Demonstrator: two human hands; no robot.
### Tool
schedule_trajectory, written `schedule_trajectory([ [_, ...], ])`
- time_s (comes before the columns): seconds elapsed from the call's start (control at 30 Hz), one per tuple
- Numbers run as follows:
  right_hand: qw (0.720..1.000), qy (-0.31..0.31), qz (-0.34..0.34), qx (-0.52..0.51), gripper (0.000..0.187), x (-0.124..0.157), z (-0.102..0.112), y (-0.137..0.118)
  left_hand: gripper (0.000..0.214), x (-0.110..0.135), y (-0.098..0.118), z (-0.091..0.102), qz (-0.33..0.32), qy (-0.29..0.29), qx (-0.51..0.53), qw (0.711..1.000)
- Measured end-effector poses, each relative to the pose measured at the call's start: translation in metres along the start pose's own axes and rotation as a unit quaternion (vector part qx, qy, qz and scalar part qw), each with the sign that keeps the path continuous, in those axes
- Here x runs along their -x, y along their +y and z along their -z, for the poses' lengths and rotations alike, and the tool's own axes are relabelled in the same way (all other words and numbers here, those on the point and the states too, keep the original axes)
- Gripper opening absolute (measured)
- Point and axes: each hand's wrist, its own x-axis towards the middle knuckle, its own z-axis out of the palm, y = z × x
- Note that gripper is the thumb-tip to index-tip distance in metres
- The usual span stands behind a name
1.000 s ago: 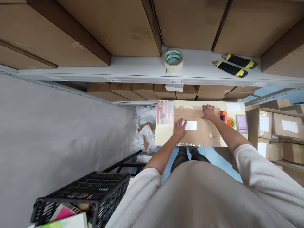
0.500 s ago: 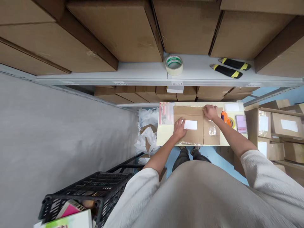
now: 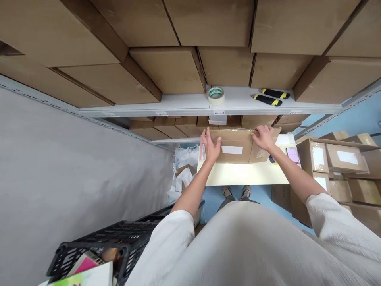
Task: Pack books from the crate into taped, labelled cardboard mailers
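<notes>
A flat brown cardboard box [image 3: 235, 146] with a white label [image 3: 232, 149] lies at the far side of a pale yellow table [image 3: 244, 174]. My left hand [image 3: 211, 145] grips its left end, fingers spread over the edge. My right hand [image 3: 263, 138] holds its right part near the far edge. Clear tape glints on the cardboard. Just past my right hand, an orange tape dispenser [image 3: 272, 159] is mostly hidden behind the box. A sheet with a red pattern [image 3: 201, 150] shows as a thin strip under the box's left end.
A pink-screened phone [image 3: 293, 155] lies beyond the table's right end, beside stacked labelled cartons [image 3: 345, 159]. Overhead, a shelf [image 3: 178, 105] holds a tape roll [image 3: 216, 95] and two black-and-yellow box cutters [image 3: 268, 99]. Crumpled white paper [image 3: 184, 171] and a black crate [image 3: 98, 254] sit left.
The box has shifted away from me toward the table's far edge, now held at both ends. My left hand has moved from beside the label to the left end. My view has tilted upward.
</notes>
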Motion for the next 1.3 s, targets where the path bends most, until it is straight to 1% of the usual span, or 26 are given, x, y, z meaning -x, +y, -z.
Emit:
schedule_trajectory([
  [0.13, 1.000, -0.016, 0.006, 0.017, 0.033, 0.007, 0.020, -0.011, 0.073, -0.003, 0.012, 0.008, -0.010, 0.004, 0.021, 1.000],
  [0.33, 0.999, -0.027, 0.000, 0.019, 0.040, 0.031, 0.028, -0.018, 0.051, 0.008, 0.015, 0.011, -0.003, 0.024, 0.020, 0.999],
  [0.4, 1.000, -0.012, 0.007, 0.017, 0.043, 0.039, 0.031, -0.019, 0.046, 0.011, 0.016, 0.012, 0.004, 0.031, 0.023, 0.999],
  [0.47, 1.000, 0.024, -0.001, 0.019, 0.048, 0.046, 0.034, -0.017, 0.042, 0.013, 0.018, 0.012, 0.011, 0.031, 0.025, 0.999],
  [0.53, 0.996, 0.078, -0.043, 0.026, 0.055, 0.052, 0.036, -0.011, 0.040, 0.014, 0.019, 0.013, 0.015, 0.031, 0.024, 0.999],
  [0.63, 0.974, 0.163, -0.155, 0.004, 0.066, 0.056, 0.033, 0.006, 0.039, 0.015, 0.020, 0.013, 0.018, 0.034, 0.025, 0.999],
  [0.7, 0.957, 0.183, -0.217, -0.064, 0.073, 0.057, 0.028, 0.018, 0.039, 0.016, 0.021, 0.012, 0.021, 0.037, 0.029, 0.999],
  [0.77, 0.944, 0.170, -0.237, -0.154, 0.077, 0.058, 0.022, 0.028, 0.039, 0.016, 0.021, 0.011, 0.029, 0.038, 0.029, 0.998],
  [0.83, 0.937, 0.155, -0.227, -0.216, 0.079, 0.057, 0.019, 0.034, 0.040, 0.017, 0.022, 0.011, 0.034, 0.038, 0.026, 0.998],
  [0.87, 0.935, 0.155, -0.221, -0.229, 0.080, 0.057, 0.018, 0.035, 0.042, 0.017, 0.023, 0.011, 0.034, 0.037, 0.025, 0.998],
  [0.97, 0.935, 0.162, -0.216, -0.231, 0.080, 0.057, 0.018, 0.034, 0.046, 0.018, 0.026, 0.013, 0.026, 0.034, 0.021, 0.999],
  [1.1, 0.940, 0.151, -0.196, -0.237, 0.078, 0.057, 0.022, 0.033, 0.048, 0.020, 0.029, 0.017, 0.009, 0.025, 0.016, 1.000],
  [1.2, 0.943, 0.133, -0.177, -0.248, 0.080, 0.056, 0.024, 0.032, 0.051, 0.024, 0.033, 0.018, -0.005, 0.008, 0.016, 1.000],
  [1.3, 0.947, 0.101, -0.159, -0.261, 0.083, 0.056, 0.024, 0.028, 0.054, 0.031, 0.038, 0.016, -0.015, -0.016, 0.023, 1.000],
])
